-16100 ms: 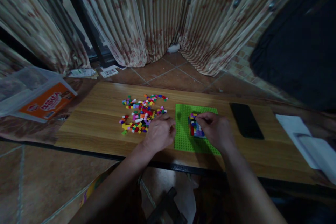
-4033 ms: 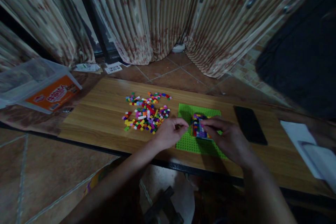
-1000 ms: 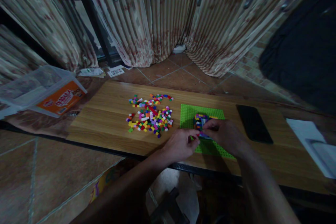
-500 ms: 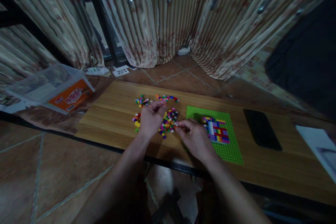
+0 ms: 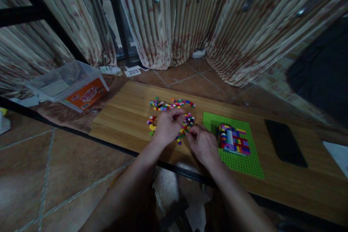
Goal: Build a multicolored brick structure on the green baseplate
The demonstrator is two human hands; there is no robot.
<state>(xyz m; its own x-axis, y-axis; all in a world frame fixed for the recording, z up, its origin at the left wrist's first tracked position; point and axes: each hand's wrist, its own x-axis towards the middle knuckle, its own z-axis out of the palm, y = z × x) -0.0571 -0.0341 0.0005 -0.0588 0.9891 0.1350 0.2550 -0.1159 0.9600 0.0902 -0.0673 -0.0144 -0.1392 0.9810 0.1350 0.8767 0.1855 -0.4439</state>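
Observation:
My left hand (image 5: 169, 127) is over the left side of a loose pile of small coloured toy bricks (image 5: 188, 119). Its thumb and fingers are bent together; whatever is between the tips is too small to make out. At the near right edge of that pile is my right hand (image 5: 203, 143), thumb and forefinger closed together among the bricks, their contents also unclear. Just right of it lies a green studded baseplate (image 5: 241, 168). On the plate stands a low block of multicoloured bricks (image 5: 234, 140), with rows of red, purple, white, blue and yellow.
More loose bricks (image 5: 174, 104) are scattered behind and left of my left hand on the wooden board (image 5: 116, 116). A black phone-like slab (image 5: 285, 143) lies right of the baseplate, with white paper (image 5: 337, 156) beyond. A clear plastic tub (image 5: 71, 81) with an orange label stands at the left.
The view has turned, so everything appears further right. My right hand has shifted slightly left relative to the baseplate, its fingertips still at the pile. My left hand stays over the bricks.

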